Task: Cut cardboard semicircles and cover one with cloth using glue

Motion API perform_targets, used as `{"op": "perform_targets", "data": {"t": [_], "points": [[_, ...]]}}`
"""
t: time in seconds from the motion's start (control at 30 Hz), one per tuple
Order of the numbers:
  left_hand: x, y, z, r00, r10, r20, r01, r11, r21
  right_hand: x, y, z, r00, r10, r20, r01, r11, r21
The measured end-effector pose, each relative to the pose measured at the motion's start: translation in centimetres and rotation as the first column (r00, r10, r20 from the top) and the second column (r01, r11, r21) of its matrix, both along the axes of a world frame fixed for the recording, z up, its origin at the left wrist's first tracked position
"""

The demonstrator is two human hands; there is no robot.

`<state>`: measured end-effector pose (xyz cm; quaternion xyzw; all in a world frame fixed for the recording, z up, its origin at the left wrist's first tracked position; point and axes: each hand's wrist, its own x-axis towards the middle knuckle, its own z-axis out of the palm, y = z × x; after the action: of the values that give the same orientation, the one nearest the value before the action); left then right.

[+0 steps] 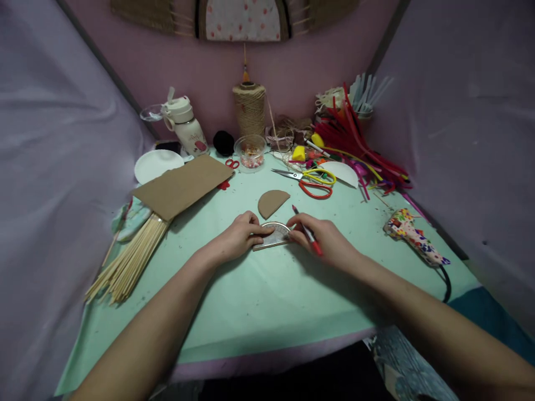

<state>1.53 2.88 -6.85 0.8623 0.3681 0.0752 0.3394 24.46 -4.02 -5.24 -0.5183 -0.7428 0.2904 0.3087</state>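
A clear protractor (276, 235) lies over a small piece of cardboard on the green table cover. My left hand (239, 236) presses its fingers on the protractor's left side, pinching that edge. In my right hand (320, 236) is a red pen (313, 243), held slanted with its red end toward me, while the fingertips touch the protractor's right edge. Just behind the protractor rests a cardboard half-circle (273, 203). Farther back and to the right lie scissors (307, 177) with yellow and red handles.
Cardboard sheet (186, 184) and wooden sticks (134, 259) lie left. Behind stand a bottle (190, 131), twine spool (249, 111) and bead cup (251, 155). Red pipe cleaners (355, 136) fill the back right; a patterned glue gun (416, 236) with a cord lies right.
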Motion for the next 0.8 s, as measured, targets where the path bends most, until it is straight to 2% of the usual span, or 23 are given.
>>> {"op": "perform_targets", "data": {"t": [0.07, 0.17, 0.3, 0.5, 0.8], "points": [[0.0, 0.0, 0.0, 1.0, 0.003, -0.007, -0.003, 1.0, -0.002, 0.5, 1.8, 0.6, 0.995, 0.075, 0.068, -0.076, 0.997, 0.019], [0.0, -0.1, 0.1, 1.0, -0.004, -0.006, 0.004, 1.0, -0.015, 0.5, 3.6, 0.4, 0.983, 0.146, 0.109, -0.15, 0.988, 0.026], [0.0, -0.2, 0.2, 1.0, 0.0, 0.024, 0.001, 0.999, -0.034, 0.0, 3.8, -0.8, 0.972, 0.197, 0.127, -0.202, 0.979, 0.032], [0.0, -0.3, 0.5, 1.0, -0.005, -0.001, 0.005, 0.999, -0.052, -0.3, 3.3, -1.5, 0.98, 0.163, 0.112, -0.161, 0.987, -0.025], [0.1, -1.1, 0.6, 0.995, 0.102, 0.012, -0.1, 0.991, -0.087, -0.4, 3.5, -2.0, 0.987, 0.146, 0.073, -0.14, 0.987, -0.08]]}}
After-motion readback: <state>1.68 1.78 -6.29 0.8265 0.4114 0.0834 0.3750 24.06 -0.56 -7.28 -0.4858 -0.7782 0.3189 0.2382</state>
